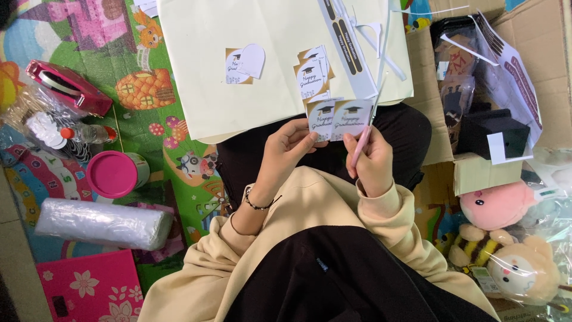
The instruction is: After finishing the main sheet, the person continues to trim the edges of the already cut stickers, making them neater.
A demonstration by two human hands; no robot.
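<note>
A colourful play mat (149, 119) covers the floor, and over it lies a big cream sheet (280, 53) that carries small printed cards: one pair with a white heart-shaped cutout (244, 64), and a loose stack (314, 74) near its lower edge. At the right an open cardboard box (524, 36) holds black items, with a pink plush toy (497, 206) and a bear plush in clear wrap (524, 268) below it. On the left lie a roll of clear film (101, 223), a pink floral box (89, 286), a pink-lidded tin (116, 174) and a red tape dispenser (68, 86).

The left hand (285, 152) pinches the lower corner of a strip of two white-and-gold cards (339, 118), thumb and fingertips closed on it, holding it at the cream sheet's edge. The right hand (372, 158) has its grip wrapped shut around a pink-handled cutter (361, 143), whose thin tip rests against the strip's right side
</note>
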